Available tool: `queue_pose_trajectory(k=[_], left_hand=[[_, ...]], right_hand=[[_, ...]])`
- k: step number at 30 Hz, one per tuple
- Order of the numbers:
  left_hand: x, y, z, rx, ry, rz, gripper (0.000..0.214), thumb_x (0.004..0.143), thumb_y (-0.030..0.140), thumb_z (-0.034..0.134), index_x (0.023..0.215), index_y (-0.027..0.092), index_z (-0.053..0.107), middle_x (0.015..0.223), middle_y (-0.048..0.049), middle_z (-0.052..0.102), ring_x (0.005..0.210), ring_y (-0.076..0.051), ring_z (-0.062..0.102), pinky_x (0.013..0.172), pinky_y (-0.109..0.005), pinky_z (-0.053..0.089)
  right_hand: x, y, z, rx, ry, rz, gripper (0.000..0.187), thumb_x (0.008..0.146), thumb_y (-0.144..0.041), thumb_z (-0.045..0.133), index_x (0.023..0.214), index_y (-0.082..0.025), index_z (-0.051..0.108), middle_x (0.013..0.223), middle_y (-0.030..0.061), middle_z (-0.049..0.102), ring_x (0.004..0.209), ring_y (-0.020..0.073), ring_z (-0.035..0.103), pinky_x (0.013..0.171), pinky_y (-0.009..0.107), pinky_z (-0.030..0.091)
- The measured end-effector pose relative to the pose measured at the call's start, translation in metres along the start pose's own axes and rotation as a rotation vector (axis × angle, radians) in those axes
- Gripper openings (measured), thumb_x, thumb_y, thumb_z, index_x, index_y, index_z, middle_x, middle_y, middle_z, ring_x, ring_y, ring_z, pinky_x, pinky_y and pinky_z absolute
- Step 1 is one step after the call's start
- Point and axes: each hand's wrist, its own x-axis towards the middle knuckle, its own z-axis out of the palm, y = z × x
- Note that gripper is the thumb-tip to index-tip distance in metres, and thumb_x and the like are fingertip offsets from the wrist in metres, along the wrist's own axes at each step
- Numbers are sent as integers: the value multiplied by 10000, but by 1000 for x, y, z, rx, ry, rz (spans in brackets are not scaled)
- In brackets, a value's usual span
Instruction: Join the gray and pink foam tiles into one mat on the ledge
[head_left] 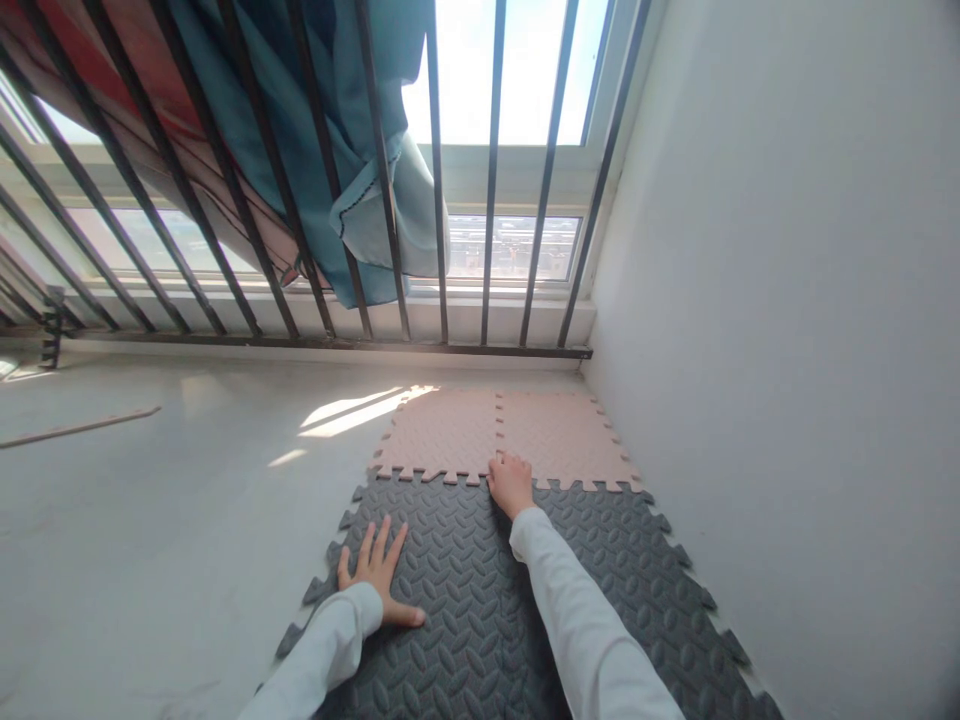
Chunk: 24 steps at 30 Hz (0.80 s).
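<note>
My left hand (379, 575) lies palm down with its fingers spread on a dark grey foam floor tile (442, 640) with a raised diamond pattern. My right hand (511, 484) is closed, its fingers curled down at the seam between the dark tiles and two pink foam floor tiles (442, 430). The fingertips of that hand are hidden, so what they grip, if anything, does not show. The toothed edges of the pink tiles meet the dark ones along this seam. A second pink tile (562, 435) joins the first along a line just ahead of my right hand.
Black railing bars (491, 180) stand ahead, before a window (517, 245). A blue and red cloth (300, 130) hangs behind them. A white wall (787, 300) rises on the right. On the pale floor (187, 550) at left lies a thin strip (82, 427).
</note>
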Motion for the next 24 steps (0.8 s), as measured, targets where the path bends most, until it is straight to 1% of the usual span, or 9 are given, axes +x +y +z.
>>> queue_pose_trajectory(k=[3, 7, 10, 12, 13, 15, 17, 21, 24], left_hand=[[1, 0, 1, 6, 3, -1, 1170, 392, 616, 603, 1365, 294, 39, 1451, -9, -104, 1310, -278, -134, 1004, -562, -51], [2, -1, 3, -10, 12, 5, 1170, 388, 606, 611, 1365, 301, 45, 1453, -5, -92, 1308, -290, -135, 1002, -568, -48], [2, -1, 3, -25, 20, 10, 1163, 389, 600, 613, 1365, 304, 53, 1454, -5, -88, 1308, -294, -133, 1002, -569, -49], [1, -1, 2, -27, 17, 12, 1166, 388, 603, 612, 1366, 300, 53, 1454, -7, -89, 1309, -293, -130, 1002, -568, -47], [0, 0, 1, -27, 16, 15, 1167, 388, 607, 610, 1366, 297, 52, 1453, -9, -91, 1310, -293, -128, 1001, -568, -46], [-1, 0, 0, -23, 12, 14, 1167, 392, 615, 604, 1366, 294, 49, 1452, -11, -94, 1311, -289, -124, 1001, -565, -46], [-3, 2, -2, -18, 7, 5, 1162, 397, 613, 602, 1366, 296, 43, 1451, -8, -99, 1314, -281, -120, 1003, -560, -47], [-6, 4, -6, -16, -9, 0, 1165, 399, 606, 602, 1363, 301, 25, 1449, 0, -111, 1317, -269, -116, 1005, -557, -47], [-7, 5, -9, -25, -15, 5, 1169, 396, 606, 603, 1364, 298, 25, 1449, -2, -111, 1316, -272, -117, 1004, -559, -51]], right_hand=[[-6, 0, -1, 0, -5, 3, 254, 806, -295, 452, 978, -157, 577, 977, 123, 593, 967, 227, 482, 845, 388, 281], [-16, -3, -2, -15, -49, -16, 276, 808, -293, 445, 1003, -161, 588, 1132, 146, 540, 1042, 243, 451, 905, 460, 234], [-21, -2, -5, -35, -110, -49, 376, 832, -348, 391, 1125, -159, 533, 1296, 152, 411, 1157, 271, 359, 942, 545, 163], [-20, 0, -10, -35, -161, -67, 439, 856, -397, 316, 1183, -161, 490, 1348, 142, 346, 1217, 282, 284, 946, 584, 131], [-19, 1, -12, -31, -189, -74, 457, 863, -417, 284, 1183, -166, 491, 1351, 137, 344, 1233, 284, 260, 945, 597, 124], [-17, 2, -16, -20, -227, -85, 479, 867, -450, 249, 1166, -183, 509, 1335, 135, 370, 1244, 286, 243, 941, 614, 114], [-17, 1, -16, 7, -226, -99, 487, 860, -484, 244, 1190, -219, 486, 1333, 129, 374, 1245, 290, 243, 930, 629, 117], [-22, -7, -6, 48, -191, -146, 488, 834, -548, 270, 1234, -313, 423, 1403, 93, 257, 1271, 307, 179, 911, 652, 107], [-21, -12, -4, 31, -225, -119, 493, 832, -560, 248, 1223, -327, 436, 1418, 80, 222, 1281, 320, 139, 898, 667, 90]])
